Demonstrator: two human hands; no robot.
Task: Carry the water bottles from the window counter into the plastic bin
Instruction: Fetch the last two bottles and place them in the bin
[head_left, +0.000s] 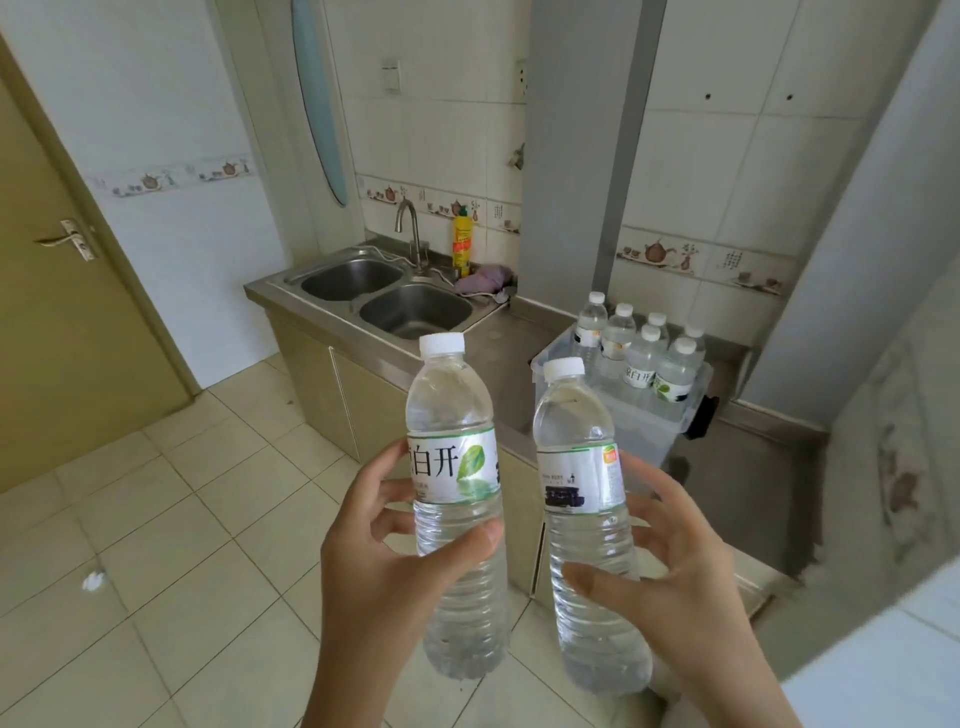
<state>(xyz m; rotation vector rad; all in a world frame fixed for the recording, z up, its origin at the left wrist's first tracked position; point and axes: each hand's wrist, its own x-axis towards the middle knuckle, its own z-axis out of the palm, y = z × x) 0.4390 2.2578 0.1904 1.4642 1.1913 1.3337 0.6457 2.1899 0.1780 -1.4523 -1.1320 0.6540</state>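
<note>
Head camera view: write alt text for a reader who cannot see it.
The left hand and right hand each hold an upright capped water bottle, left bottle, right bottle. Ahead, a clear plastic bin on a steel counter already holds six bottles.

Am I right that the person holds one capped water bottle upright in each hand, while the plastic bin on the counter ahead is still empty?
Not quite: the plastic bin is not empty. The head view shows six capped bottles already standing in it. The rest holds: the left hand and right hand each hold one capped bottle upright.
</note>
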